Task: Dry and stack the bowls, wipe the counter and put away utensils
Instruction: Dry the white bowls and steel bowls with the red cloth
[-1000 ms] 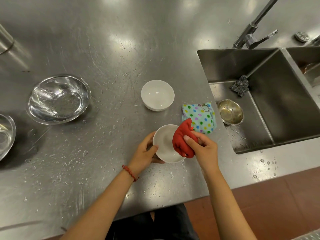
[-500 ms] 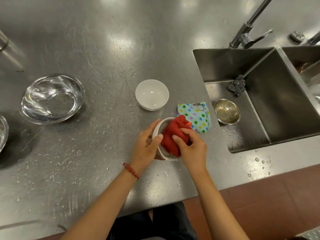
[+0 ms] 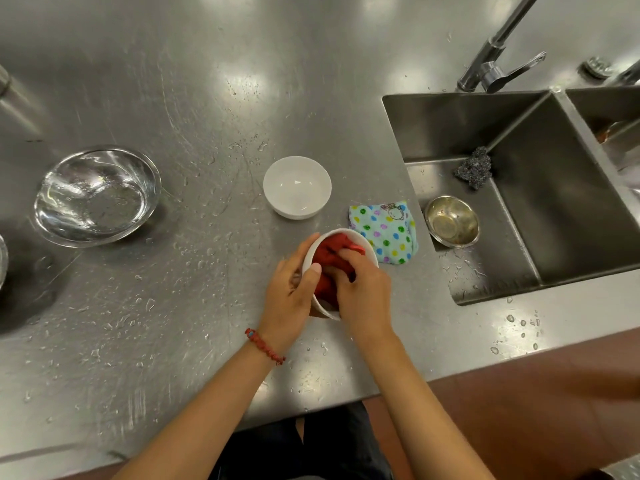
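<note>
While my left hand [image 3: 294, 289] grips the bowl [image 3: 341, 237] just left of the dotted cloth [image 3: 388, 233], my right hand [image 3: 363, 292] clutches the rag [image 3: 329, 254] inside — I'd turn the bowl, sweeping wall and base.

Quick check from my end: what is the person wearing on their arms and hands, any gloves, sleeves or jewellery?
No gloves and no sleeves in view: both forearms are bare to the frame edge. The left hand has a red beaded bracelet with one small blue bead at the wrist. The right hand shows no ring, watch or band.
</note>
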The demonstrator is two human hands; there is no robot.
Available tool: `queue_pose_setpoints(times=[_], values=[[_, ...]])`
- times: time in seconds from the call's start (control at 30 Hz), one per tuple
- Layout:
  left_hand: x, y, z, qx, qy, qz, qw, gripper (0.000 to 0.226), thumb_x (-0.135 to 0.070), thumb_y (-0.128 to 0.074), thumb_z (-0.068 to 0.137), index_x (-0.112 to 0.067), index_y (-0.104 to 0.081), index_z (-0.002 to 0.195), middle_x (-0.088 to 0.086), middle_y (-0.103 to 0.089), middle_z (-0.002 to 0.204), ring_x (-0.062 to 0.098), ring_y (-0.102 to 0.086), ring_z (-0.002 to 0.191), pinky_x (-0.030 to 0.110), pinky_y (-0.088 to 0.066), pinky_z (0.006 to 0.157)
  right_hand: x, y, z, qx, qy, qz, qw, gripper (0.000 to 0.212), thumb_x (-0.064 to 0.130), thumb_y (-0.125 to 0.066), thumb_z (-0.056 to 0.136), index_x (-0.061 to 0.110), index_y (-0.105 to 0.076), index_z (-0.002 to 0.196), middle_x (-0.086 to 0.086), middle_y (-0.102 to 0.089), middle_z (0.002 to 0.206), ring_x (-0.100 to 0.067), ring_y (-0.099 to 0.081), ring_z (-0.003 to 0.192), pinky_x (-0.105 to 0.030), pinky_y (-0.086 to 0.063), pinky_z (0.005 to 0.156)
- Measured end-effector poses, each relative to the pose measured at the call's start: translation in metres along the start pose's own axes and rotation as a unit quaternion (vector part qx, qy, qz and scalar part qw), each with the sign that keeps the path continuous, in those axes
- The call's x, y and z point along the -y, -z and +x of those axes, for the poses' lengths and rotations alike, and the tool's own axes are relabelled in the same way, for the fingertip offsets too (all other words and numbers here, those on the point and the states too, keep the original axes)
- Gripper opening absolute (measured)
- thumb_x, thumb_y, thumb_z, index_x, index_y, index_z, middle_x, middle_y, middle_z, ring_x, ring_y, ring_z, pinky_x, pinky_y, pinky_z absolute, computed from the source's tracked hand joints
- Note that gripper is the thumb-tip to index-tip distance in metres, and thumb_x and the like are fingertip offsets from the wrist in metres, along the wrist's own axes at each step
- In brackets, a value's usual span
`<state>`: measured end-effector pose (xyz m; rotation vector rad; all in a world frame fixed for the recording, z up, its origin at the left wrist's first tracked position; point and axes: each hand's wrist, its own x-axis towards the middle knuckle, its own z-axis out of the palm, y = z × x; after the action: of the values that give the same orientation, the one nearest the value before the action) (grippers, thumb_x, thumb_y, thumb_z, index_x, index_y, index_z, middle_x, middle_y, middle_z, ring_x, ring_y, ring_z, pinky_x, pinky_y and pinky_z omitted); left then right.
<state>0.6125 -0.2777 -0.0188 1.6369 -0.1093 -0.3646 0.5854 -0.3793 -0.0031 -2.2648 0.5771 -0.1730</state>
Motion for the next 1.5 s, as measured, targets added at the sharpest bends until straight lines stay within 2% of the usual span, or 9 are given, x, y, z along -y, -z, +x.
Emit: queue_pose_setpoints(times=[0.1,0.27,0.47,0.57,0.73,0.83,1.17,1.3,1.5], values=[[-0.004,0.000,0.002,-0.012,0.001,0.011,1.000,0.043,-0.035,-0.044,0.082,-0.039,-0.046,0.124,0.015,-0.060,0.111,0.016,-0.059,0.090,0.024,-0.048,0.085,0.002,0.009,0.000,0.034,0.031,-0.154,0.987,0.023,0.023,-0.050,0.091,0.016,-0.061,0.111,-0.006,-0.065,0.103,-0.023,-0.059,0.089,-0.032,-0.047,0.075],[0.001,-0.006,-0.005,0.000,0.017,0.017,1.000,0.038,-0.037,-0.043,0.081,-0.044,-0.049,0.118,0.008,-0.061,0.113,0.015,-0.059,0.100,0.037,-0.047,0.094,-0.007,0.030,0.003,0.186,-0.006,0.030,0.982,0.017,0.015,-0.064,0.082,0.022,-0.072,0.095,0.005,-0.070,0.087,0.008,-0.057,0.072,-0.005,-0.044,0.067],[0.001,-0.006,-0.008,-0.014,0.018,0.001,1.000,0.044,-0.035,-0.043,0.081,-0.034,-0.049,0.124,0.007,-0.058,0.119,0.012,-0.057,0.105,0.018,-0.046,0.089,0.001,0.007,-0.003,0.002,-0.020,-0.019,1.000,0.022,0.016,-0.058,0.087,0.018,-0.067,0.106,-0.001,-0.070,0.102,-0.006,-0.056,0.080,0.001,-0.037,0.071],[0.000,-0.004,-0.008,-0.030,0.013,-0.011,0.999,0.042,-0.032,-0.046,0.083,-0.028,-0.051,0.125,0.009,-0.058,0.119,0.015,-0.057,0.106,0.026,-0.046,0.093,-0.004,0.011,-0.004,0.073,0.013,-0.143,0.987,0.021,0.020,-0.053,0.090,0.018,-0.065,0.107,-0.005,-0.069,0.097,-0.022,-0.062,0.084,-0.026,-0.048,0.073],[0.004,-0.003,-0.012,-0.006,0.011,-0.032,0.999,0.035,-0.028,-0.043,0.083,-0.033,-0.051,0.117,-0.006,-0.063,0.111,-0.003,-0.059,0.097,0.010,-0.046,0.082,-0.013,0.022,0.001,0.201,-0.021,0.012,0.979,0.019,0.020,-0.067,0.081,0.028,-0.070,0.098,0.014,-0.064,0.085,0.004,-0.057,0.076,-0.005,-0.040,0.066],[0.011,0.001,-0.007,-0.004,0.004,-0.050,0.999,0.032,-0.020,-0.044,0.091,-0.029,-0.049,0.121,-0.011,-0.059,0.112,-0.010,-0.056,0.099,0.006,-0.043,0.081,-0.012,0.020,0.003,0.128,-0.053,0.158,0.978,0.021,0.017,-0.070,0.078,0.026,-0.069,0.097,0.005,-0.069,0.091,-0.007,-0.063,0.086,-0.020,-0.051,0.079],[0.045,0.010,0.018,-0.037,0.048,-0.038,0.997,0.036,-0.034,-0.045,0.088,-0.028,-0.052,0.123,-0.014,-0.061,0.112,-0.011,-0.056,0.097,0.006,-0.044,0.078,-0.029,0.015,-0.001,-0.016,-0.060,0.283,0.957,0.018,0.008,-0.068,0.080,0.009,-0.069,0.098,-0.003,-0.070,0.089,-0.005,-0.065,0.079,-0.012,-0.050,0.067],[0.058,0.015,0.021,-0.037,0.074,-0.002,0.997,0.041,-0.039,-0.042,0.087,-0.025,-0.054,0.123,-0.002,-0.063,0.118,0.013,-0.058,0.106,0.034,-0.047,0.093,-0.034,0.011,-0.006,-0.037,-0.078,0.314,0.946,0.020,0.006,-0.069,0.079,0.009,-0.070,0.098,0.001,-0.070,0.086,0.001,-0.065,0.075,-0.010,-0.049,0.063],[0.063,0.021,0.023,-0.048,0.068,0.035,0.996,0.031,-0.027,-0.043,0.093,-0.026,-0.056,0.122,-0.002,-0.064,0.116,0.017,-0.058,0.106,0.040,-0.046,0.095,-0.031,0.009,-0.012,-0.038,-0.085,0.344,0.934,0.023,0.004,-0.071,0.077,0.022,-0.071,0.091,0.010,-0.073,0.080,-0.005,-0.068,0.077,-0.013,-0.051,0.063]])
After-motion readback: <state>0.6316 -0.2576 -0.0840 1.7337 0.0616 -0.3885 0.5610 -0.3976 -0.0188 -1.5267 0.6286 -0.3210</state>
